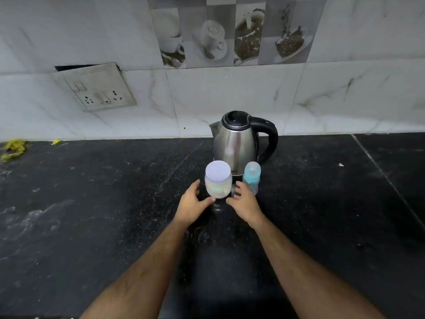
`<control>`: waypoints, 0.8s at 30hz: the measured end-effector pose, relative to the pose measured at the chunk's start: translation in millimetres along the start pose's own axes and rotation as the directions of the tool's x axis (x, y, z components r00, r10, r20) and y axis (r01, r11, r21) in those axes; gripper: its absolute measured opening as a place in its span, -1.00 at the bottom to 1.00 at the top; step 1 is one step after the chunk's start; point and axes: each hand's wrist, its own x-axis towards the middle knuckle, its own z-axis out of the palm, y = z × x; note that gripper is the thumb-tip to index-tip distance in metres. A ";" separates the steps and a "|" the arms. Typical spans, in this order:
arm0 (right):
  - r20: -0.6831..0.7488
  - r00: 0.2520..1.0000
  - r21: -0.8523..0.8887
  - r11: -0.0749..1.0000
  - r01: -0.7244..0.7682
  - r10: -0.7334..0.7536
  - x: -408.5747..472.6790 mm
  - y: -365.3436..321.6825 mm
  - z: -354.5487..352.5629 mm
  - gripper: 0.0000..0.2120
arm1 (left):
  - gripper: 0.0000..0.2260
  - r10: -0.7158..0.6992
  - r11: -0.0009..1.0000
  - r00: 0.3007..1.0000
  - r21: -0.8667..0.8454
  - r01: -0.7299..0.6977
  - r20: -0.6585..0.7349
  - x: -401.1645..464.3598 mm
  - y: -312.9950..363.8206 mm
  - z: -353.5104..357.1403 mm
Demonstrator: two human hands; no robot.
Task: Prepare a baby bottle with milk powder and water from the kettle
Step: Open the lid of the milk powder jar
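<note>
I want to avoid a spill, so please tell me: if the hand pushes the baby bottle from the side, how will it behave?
The baby bottle is tall and narrow and stands upright, so it probably tips easily. It looks like thin plastic, and I cannot see liquid in it, so it is likely light. If it falls, its round body may roll on the flat counter. The right hand is close beside it.

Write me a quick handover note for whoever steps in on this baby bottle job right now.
Left hand open at the milk powder jar, thumb tip near its base; contact unclear.
Right hand open between jar and baby bottle, holding nothing.
Kettle stands behind both on the black counter, lid down.
Done: nothing visible; jar lidded, bottle capped.
Left: open both, add powder, pour water, close.
</note>
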 end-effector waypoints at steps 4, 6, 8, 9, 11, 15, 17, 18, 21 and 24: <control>0.037 0.999 -0.014 0.999 0.033 -0.032 9.4 -11.7 5.7 -0.35 | -0.04 -0.013 0.999 0.997 -0.031 0.015 0.080 21.2 6.4 -7.1; 0.026 0.999 -0.031 0.999 0.024 -0.023 16.2 -15.9 8.6 -0.32 | 0.02 0.004 0.999 0.994 -0.042 0.000 0.113 30.5 8.2 -7.2; -0.004 0.999 -0.045 0.998 0.035 -0.035 21.2 -18.6 11.2 -0.29 | 0.00 0.037 0.998 0.988 -0.056 -0.029 0.150 38.5 9.1 -8.0; -0.018 0.999 -0.051 0.998 0.041 -0.042 23.4 -18.1 12.4 -0.30 | -0.04 0.051 0.997 0.986 -0.059 -0.042 0.160 42.1 8.9 -7.4; -0.041 0.998 -0.066 0.997 0.047 -0.050 26.2 -17.3 13.3 -0.34 | -0.10 0.071 0.996 0.982 -0.068 -0.060 0.176 48.4 10.1 -6.8; -0.042 0.999 -0.095 0.995 0.029 -0.033 29.4 -15.9 12.3 -0.35 | -0.12 0.086 0.994 0.973 -0.081 -0.070 0.213 52.7 11.0 -4.3; -0.029 0.999 -0.098 0.995 0.031 -0.034 29.7 -15.8 11.7 -0.35 | -0.14 0.094 0.994 0.974 -0.080 -0.079 0.207 52.8 10.1 -4.1; -0.022 0.999 -0.098 0.995 0.030 -0.033 28.8 -16.0 11.2 -0.36 | -0.15 0.093 0.994 0.975 -0.074 -0.080 0.202 52.3 9.9 -4.4; 0.010 0.999 -0.096 0.994 0.043 -0.042 22.5 -16.2 9.1 -0.37 | -0.17 0.092 0.994 0.978 -0.070 -0.080 0.187 46.5 10.5 -7.1; 0.040 0.997 -0.087 0.994 0.067 -0.064 11.4 -14.5 6.8 -0.39 | -0.16 0.100 0.993 0.977 -0.073 -0.088 0.187 34.3 8.5 -11.4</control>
